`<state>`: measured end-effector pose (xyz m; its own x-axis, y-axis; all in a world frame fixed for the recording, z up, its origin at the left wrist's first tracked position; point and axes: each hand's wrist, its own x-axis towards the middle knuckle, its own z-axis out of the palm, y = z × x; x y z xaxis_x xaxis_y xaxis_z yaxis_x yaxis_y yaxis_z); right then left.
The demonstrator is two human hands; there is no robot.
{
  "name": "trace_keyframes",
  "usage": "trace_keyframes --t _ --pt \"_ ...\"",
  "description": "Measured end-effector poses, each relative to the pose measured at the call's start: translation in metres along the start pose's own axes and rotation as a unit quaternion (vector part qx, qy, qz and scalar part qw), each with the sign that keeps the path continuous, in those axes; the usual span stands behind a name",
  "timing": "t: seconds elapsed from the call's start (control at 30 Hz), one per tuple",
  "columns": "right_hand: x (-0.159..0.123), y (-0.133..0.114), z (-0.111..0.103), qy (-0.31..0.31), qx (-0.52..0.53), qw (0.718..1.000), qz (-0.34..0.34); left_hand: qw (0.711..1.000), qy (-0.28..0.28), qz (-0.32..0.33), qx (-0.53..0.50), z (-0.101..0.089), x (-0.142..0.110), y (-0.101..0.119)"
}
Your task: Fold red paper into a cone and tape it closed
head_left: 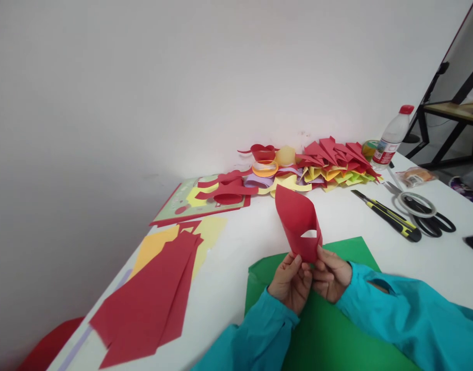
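A red sheet of paper curled into a cone [297,219] stands upright above a green sheet [329,330] on the white table. My left hand [289,282] pinches the cone's lower tip from the left. My right hand [332,275] pinches the same lower edge from the right, thumb up against the paper. Both hands are closed on the cone, and both arms wear teal sleeves.
Red paper sheets [147,299] lie over yellow sheets at the left. Folded red, yellow and green pieces [329,162] pile up by the wall. A yellow-black utility knife [387,216], scissors [429,219], a tape ring and a water bottle [391,136] sit at the right.
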<state>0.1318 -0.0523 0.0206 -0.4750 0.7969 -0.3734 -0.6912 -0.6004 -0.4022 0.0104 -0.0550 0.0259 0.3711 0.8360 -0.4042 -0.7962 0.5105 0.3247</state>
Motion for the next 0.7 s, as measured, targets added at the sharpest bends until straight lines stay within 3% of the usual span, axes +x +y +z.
trace_keyframes --t 0.13,0.23,0.7 --pt "0.001 -0.0008 -0.0036 -0.047 0.011 0.999 0.011 0.998 0.051 -0.009 -0.019 0.0017 0.0014 0.0008" --pt "0.0017 -0.0005 -0.0046 -0.053 -0.001 0.999 0.01 0.998 0.057 -0.008 -0.022 0.0021 0.0027 0.0004" --pt "0.0 0.0016 0.0011 0.034 -0.029 0.999 -0.026 1.0 0.014 0.001 -0.004 -0.0037 0.0048 0.0008"
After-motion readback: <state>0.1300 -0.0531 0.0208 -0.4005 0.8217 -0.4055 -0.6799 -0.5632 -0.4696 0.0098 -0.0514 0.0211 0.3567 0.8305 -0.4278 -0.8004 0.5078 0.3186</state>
